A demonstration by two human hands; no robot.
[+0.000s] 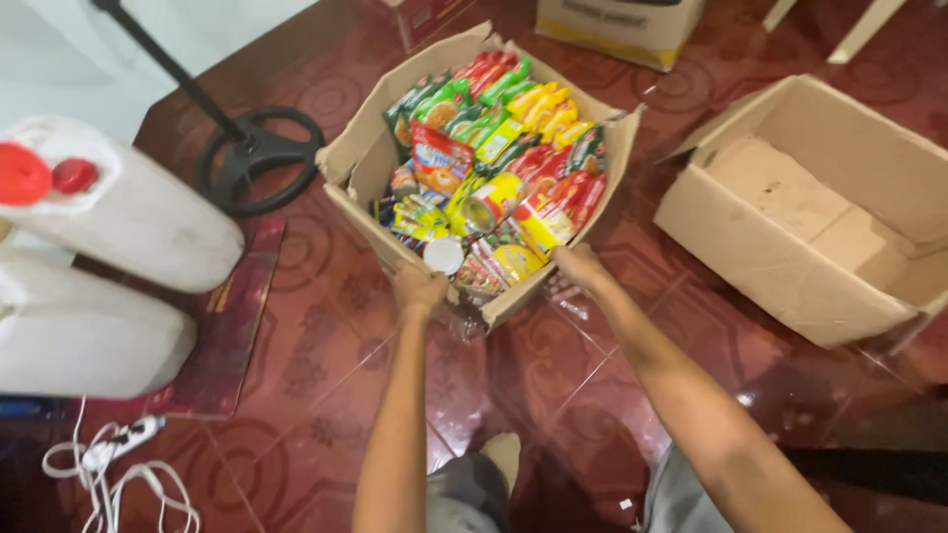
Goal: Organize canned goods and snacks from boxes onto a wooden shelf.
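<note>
While both arms reach forward from the bottom of the head view, the left hand (419,288) and right hand (581,265) are clamped onto the near edge of a full box (367,158), one at each side of its near corner. Fingers curl over the cardboard rim, so both are gripping the box itself, not anything in it. The box sits on the red patterned floor (553,375), middle of the scene and a bit far from the person, and its walls look bent and floppy.

It's stuffed with snack packets (499,163), mostly red, yellow and green, standing on edge in rows. A small white lid (443,255) sits among them right by the left hand.

Off to the right, well apart, there's an empty box (790,266) with its flaps open. Another box (617,28) is at the far edge, only partly in view. On the left side lie two big white jugs (118,212), the upper one with red caps, resting on a dark mat (232,326). Behind them is a black stand base (259,158) with its pole going up. Near left corner has a tangle of white cable (114,464).
</note>
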